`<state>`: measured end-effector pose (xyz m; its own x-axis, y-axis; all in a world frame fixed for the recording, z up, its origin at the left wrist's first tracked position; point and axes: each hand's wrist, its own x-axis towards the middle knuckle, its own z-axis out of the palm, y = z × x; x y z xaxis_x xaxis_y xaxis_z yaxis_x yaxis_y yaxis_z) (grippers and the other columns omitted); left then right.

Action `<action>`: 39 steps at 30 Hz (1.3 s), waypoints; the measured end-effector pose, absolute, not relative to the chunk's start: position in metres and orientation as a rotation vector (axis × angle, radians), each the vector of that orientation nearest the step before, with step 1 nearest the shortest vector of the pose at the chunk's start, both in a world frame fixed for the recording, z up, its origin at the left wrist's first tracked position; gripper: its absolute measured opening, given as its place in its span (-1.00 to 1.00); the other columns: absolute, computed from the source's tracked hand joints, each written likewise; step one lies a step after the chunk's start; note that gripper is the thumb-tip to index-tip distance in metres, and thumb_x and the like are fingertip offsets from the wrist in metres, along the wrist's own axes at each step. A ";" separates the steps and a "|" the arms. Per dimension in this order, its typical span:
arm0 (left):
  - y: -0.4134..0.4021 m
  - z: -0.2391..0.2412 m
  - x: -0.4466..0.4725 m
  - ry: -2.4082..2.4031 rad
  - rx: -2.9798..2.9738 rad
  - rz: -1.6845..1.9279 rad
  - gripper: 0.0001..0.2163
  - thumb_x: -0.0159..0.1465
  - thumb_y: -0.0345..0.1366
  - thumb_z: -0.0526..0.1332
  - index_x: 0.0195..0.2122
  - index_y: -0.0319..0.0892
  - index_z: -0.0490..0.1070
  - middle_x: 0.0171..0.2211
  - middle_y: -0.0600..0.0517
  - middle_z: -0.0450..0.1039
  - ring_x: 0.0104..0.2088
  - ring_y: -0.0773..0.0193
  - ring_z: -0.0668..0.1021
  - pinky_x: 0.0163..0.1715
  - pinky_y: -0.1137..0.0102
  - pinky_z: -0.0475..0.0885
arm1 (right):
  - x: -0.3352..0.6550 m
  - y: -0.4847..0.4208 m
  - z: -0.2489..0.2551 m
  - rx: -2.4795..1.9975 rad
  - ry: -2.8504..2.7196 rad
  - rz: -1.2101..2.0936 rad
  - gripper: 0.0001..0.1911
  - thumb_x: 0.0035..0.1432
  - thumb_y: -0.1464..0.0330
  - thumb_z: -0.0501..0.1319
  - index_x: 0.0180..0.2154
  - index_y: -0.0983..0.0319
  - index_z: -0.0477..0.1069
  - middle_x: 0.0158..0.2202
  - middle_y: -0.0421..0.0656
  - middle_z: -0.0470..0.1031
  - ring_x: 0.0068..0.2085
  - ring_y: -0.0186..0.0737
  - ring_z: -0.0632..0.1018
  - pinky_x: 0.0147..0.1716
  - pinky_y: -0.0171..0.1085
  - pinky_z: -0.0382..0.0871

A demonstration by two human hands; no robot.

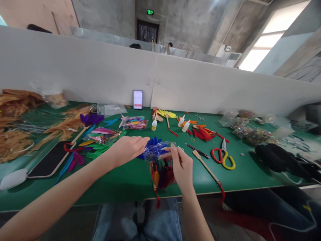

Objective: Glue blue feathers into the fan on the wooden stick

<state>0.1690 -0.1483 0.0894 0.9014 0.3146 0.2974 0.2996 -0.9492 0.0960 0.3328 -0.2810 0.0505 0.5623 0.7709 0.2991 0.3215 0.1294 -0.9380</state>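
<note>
A clear plastic bag of blue feathers point(155, 149) is held over the front middle of the green table. My left hand point(131, 149) has its fingers closed on the left side of the bag, the fingertips partly hidden. On the right side, my right hand point(182, 164) pinches the bag's edge between thumb and fingers. Just below the bag lies a feather fan point(155, 175) in orange, red and dark feathers, its red tassel point(158, 202) hanging past the table edge. Right of my hands are a wooden fan handle point(204, 164) with a red tassel and dark tweezers point(197, 150).
Scissors point(223, 157) with red and yellow grips lie to the right. White glue bottles point(186, 126) stand farther back near red feathers point(202, 133). At left are a black phone-like slab point(51, 160), loose coloured feathers point(99, 151) and brown fibres point(15, 144). A white partition point(100, 72) closes the back.
</note>
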 end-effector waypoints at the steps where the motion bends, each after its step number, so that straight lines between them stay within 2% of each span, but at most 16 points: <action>1: -0.148 0.089 0.168 0.500 2.953 0.505 -0.66 0.38 -0.26 -0.11 0.04 -0.21 0.33 -0.17 -0.09 0.54 -0.24 0.18 0.58 -0.29 0.35 0.44 | 0.334 -0.282 0.051 -1.476 -1.000 0.406 -0.62 0.26 0.12 0.04 -0.32 0.21 0.51 -0.50 -0.13 0.59 -0.46 -0.14 0.59 -0.44 -0.26 0.42; 3: -0.149 0.091 0.167 0.527 2.806 0.543 -0.67 0.39 -0.21 -0.10 0.08 -0.15 0.29 -0.15 -0.04 0.53 -0.25 0.23 0.57 -0.27 0.38 0.43 | 0.335 -0.285 0.051 -1.494 -1.014 0.381 -0.63 0.27 0.14 0.04 -0.27 0.21 0.51 -0.45 -0.11 0.61 -0.43 -0.13 0.59 -0.41 -0.26 0.42; 7: -0.159 0.095 0.167 0.550 2.691 0.494 -0.59 0.29 -0.02 0.08 0.09 -0.10 0.26 -0.23 0.01 0.49 -0.31 0.23 0.53 -0.31 0.38 0.40 | 0.334 -0.288 0.055 -1.469 -1.003 0.400 -0.65 0.27 0.15 0.03 -0.20 0.20 0.49 -0.43 -0.13 0.61 -0.42 -0.14 0.59 -0.36 -0.24 0.43; 10: -0.165 0.095 0.170 0.565 2.549 0.445 -0.68 0.29 -0.07 0.10 -0.02 -0.09 0.35 -0.47 0.11 0.40 -0.46 0.31 0.46 -0.44 0.44 0.35 | 0.332 -0.290 0.057 -1.444 -1.011 0.404 -0.67 0.28 0.17 0.03 -0.24 0.20 0.49 -0.47 -0.15 0.61 -0.43 -0.16 0.59 -0.34 -0.25 0.44; 12: -0.166 0.094 0.172 0.567 2.392 0.476 -0.77 0.30 -0.14 0.10 -0.12 -0.11 0.41 -0.56 0.15 0.34 -0.55 0.36 0.41 -0.51 0.48 0.31 | 0.331 -0.291 0.058 -1.458 -1.024 0.373 -0.68 0.28 0.18 0.03 -0.26 0.19 0.49 -0.50 -0.16 0.60 -0.45 -0.18 0.58 -0.36 -0.26 0.43; 16: -0.166 0.091 0.172 0.559 2.206 0.542 -0.81 0.31 -0.22 0.10 -0.19 -0.14 0.45 -0.56 0.14 0.39 -0.61 0.42 0.41 -0.55 0.51 0.30 | 0.331 -0.295 0.058 -1.480 -1.053 0.340 -0.68 0.29 0.21 0.03 -0.28 0.19 0.50 -0.56 -0.20 0.56 -0.52 -0.23 0.55 -0.42 -0.30 0.41; 20: -0.170 0.090 0.170 0.548 2.174 0.545 -0.77 0.36 -0.23 0.02 -0.19 -0.15 0.44 -0.62 0.17 0.35 -0.64 0.44 0.40 -0.56 0.53 0.29 | 0.329 -0.298 0.060 -1.464 -1.045 0.332 -0.68 0.29 0.22 0.04 -0.29 0.21 0.50 -0.60 -0.23 0.52 -0.53 -0.25 0.54 -0.44 -0.33 0.41; 26: -0.175 0.092 0.170 0.567 2.421 0.491 -0.72 0.19 -0.07 0.25 -0.18 -0.13 0.39 -0.56 0.18 0.24 -0.56 0.39 0.32 -0.55 0.50 0.23 | 0.323 -0.300 0.060 -1.446 -1.039 0.404 -0.66 0.28 0.20 0.05 -0.34 0.24 0.49 -0.55 -0.20 0.55 -0.50 -0.26 0.56 -0.42 -0.34 0.41; 29: -0.175 0.091 0.169 0.524 2.456 0.472 -0.81 0.28 -0.14 0.15 -0.28 -0.15 0.40 -0.49 0.13 0.32 -0.48 0.36 0.38 -0.46 0.48 0.27 | 0.323 -0.301 0.057 -1.383 -1.063 0.493 -0.66 0.28 0.18 0.05 -0.35 0.24 0.47 -0.47 -0.16 0.58 -0.44 -0.23 0.59 -0.39 -0.33 0.44; 32: -0.175 0.091 0.167 0.442 2.476 0.485 -0.80 0.34 -0.24 0.04 -0.33 -0.17 0.38 -0.40 0.06 0.40 -0.38 0.33 0.44 -0.34 0.45 0.30 | 0.323 -0.301 0.056 -1.299 -1.051 0.602 -0.67 0.28 0.18 0.05 -0.36 0.23 0.44 -0.48 -0.16 0.58 -0.44 -0.22 0.59 -0.38 -0.32 0.46; 34: -0.178 0.091 0.166 0.460 2.420 0.476 -0.78 0.36 -0.25 0.00 -0.36 -0.17 0.35 -0.45 0.08 0.38 -0.42 0.34 0.43 -0.36 0.45 0.30 | 0.322 -0.301 0.056 -1.260 -1.039 0.646 -0.68 0.28 0.18 0.06 -0.37 0.22 0.44 -0.49 -0.16 0.57 -0.43 -0.23 0.59 -0.39 -0.32 0.46; 39: -0.189 0.092 0.164 0.562 2.130 0.450 -0.66 0.38 -0.14 -0.09 -0.50 -0.16 0.20 -0.63 0.17 0.21 -0.61 0.41 0.33 -0.52 0.49 0.27 | 0.320 -0.300 0.058 -1.228 -1.086 0.761 -0.76 0.22 0.20 0.16 -0.23 0.21 0.50 -0.40 -0.16 0.60 -0.36 -0.24 0.60 -0.33 -0.34 0.46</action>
<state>0.1640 -0.1888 0.0923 0.8331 0.5413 0.1138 0.2294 -0.5254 0.8194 0.3201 -0.3003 0.0577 0.3349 0.9135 0.2311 0.0946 0.2114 -0.9728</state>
